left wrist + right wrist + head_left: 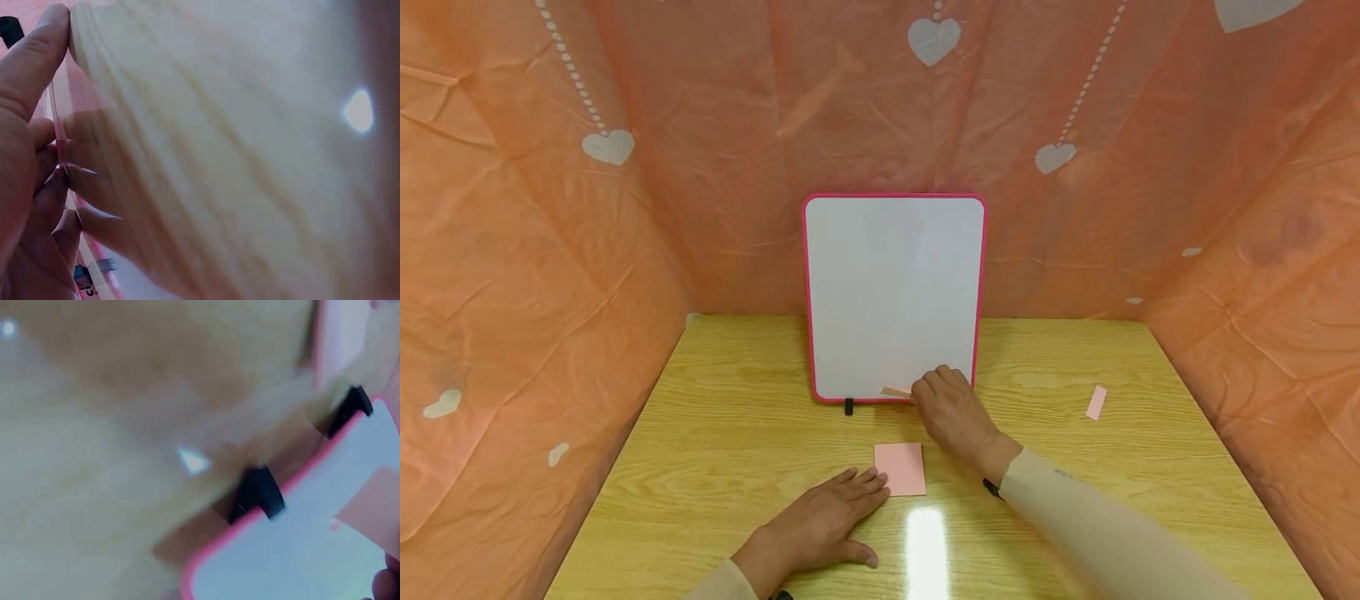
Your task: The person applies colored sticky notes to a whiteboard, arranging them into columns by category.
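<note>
A whiteboard (895, 292) with a pink frame stands upright at the back of the table on small black feet (259, 490). At its lower edge my right hand (953, 417) pinches a pink sticky note (375, 509), which appears as a thin slanted strip in the head view. A pink sticky-note pad (901, 468) lies in front of the board. My left hand (820, 523) rests palm down on the table, fingers extended, with fingertips touching the pad's left edge. In the left wrist view its thumb (37, 62) lies apart from the other fingers.
A small pink paper strip (1096, 402) lies on the wooden table (737, 433) to the right. Orange cloth (715, 167) printed with pale hearts surrounds the table at the back and both sides. Light glares off the tabletop near the front.
</note>
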A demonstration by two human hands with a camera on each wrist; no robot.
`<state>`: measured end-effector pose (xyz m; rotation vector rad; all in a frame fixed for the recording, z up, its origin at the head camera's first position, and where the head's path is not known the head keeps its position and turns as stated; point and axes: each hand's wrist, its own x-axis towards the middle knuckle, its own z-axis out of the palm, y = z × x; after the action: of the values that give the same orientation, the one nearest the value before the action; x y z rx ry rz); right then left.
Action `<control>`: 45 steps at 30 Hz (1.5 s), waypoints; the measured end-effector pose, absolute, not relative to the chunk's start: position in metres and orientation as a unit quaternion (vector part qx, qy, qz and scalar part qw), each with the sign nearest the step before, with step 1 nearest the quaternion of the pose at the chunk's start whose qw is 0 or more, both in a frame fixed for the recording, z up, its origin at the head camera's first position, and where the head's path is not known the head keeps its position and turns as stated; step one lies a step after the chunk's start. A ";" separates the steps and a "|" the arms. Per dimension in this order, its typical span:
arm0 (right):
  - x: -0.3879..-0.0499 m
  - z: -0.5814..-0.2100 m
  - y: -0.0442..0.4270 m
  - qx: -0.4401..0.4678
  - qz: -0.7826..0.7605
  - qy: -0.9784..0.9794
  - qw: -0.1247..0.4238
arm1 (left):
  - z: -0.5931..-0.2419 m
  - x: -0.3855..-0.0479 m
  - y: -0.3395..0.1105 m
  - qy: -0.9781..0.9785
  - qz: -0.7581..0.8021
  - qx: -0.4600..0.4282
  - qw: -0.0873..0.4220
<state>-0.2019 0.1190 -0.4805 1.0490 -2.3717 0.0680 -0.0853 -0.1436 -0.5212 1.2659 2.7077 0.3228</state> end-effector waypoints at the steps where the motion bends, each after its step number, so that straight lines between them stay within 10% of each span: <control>1: -0.204 -0.477 0.118 0.393 0.030 -0.873 0.286 | -0.521 -0.085 -0.144 0.899 0.108 0.418 0.070; 45: -0.307 -0.378 0.049 0.440 -0.010 -0.719 0.538 | -0.525 -0.087 -0.146 0.896 0.116 0.423 0.068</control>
<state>-0.3067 0.0493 -0.3779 1.0477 -1.7099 -0.0233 -0.0867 -0.1457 -0.5251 1.2729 2.6993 0.3502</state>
